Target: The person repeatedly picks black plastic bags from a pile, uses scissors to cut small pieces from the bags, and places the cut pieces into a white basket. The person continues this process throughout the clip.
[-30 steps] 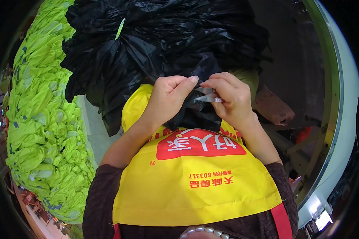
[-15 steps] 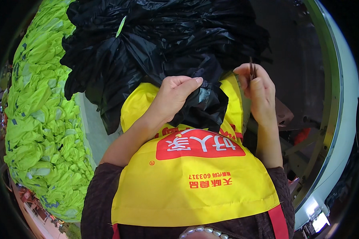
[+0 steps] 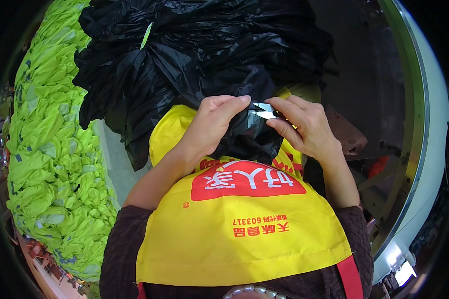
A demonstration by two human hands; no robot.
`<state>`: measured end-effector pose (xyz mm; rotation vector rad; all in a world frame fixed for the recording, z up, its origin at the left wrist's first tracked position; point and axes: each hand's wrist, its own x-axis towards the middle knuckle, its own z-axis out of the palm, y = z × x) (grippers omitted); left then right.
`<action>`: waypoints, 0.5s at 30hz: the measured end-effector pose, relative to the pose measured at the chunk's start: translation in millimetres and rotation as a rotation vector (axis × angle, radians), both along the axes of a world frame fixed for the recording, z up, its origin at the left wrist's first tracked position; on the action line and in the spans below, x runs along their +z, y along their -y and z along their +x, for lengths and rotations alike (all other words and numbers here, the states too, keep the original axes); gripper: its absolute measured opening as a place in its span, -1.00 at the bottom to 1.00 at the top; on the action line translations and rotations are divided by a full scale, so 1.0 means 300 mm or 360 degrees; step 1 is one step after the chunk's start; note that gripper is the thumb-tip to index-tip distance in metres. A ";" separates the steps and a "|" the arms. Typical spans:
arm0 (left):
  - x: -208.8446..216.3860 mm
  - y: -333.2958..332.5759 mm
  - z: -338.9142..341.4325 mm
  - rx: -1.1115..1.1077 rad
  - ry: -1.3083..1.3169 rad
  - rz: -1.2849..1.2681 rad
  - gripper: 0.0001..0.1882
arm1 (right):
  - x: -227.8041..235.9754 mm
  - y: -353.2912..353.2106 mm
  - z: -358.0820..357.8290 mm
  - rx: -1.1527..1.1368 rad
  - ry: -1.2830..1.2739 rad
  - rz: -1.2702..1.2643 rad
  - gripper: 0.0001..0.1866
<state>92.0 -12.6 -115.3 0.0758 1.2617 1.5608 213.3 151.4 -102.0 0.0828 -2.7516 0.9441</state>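
A wide heap of thin, shiny black fabric (image 3: 184, 55) fills the upper middle and hangs down over my lap. My left hand (image 3: 212, 122) pinches an edge of that fabric between thumb and forefinger. Close on its right, my right hand (image 3: 307, 127) grips a small pair of thread snips (image 3: 264, 110). The two bright blades are parted and point left, over the black fabric near my left thumb. Whether a thread lies between the blades is too small to see. A narrow light-green strip (image 3: 146, 36) lies on the heap.
A tall pile of lime-green fabric pieces (image 3: 55, 164) runs along the left side, beside a pale grey surface (image 3: 115, 164). My yellow apron (image 3: 244, 249) covers my lap under the work. At the right stands a curved metal edge (image 3: 418, 124) with a dark area inside it.
My right hand has swung left and turned, bringing the snips from upright at the right to the fabric by my left hand. The left hand keeps its pinch in nearly the same place.
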 end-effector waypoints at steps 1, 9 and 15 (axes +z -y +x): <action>0.006 -0.004 0.005 0.0008 0.0013 -0.0010 -0.75 | -0.001 0.001 -0.002 0.0007 -0.0016 0.0000 -0.75; -0.002 -0.007 0.009 0.0022 0.0115 0.0005 -0.75 | -0.015 0.002 -0.001 0.0004 -0.0133 0.0074 -0.78; -0.043 -0.004 0.012 0.0022 0.0112 0.0129 -0.77 | -0.068 0.017 -0.017 -0.0371 -0.0110 -0.0821 -0.85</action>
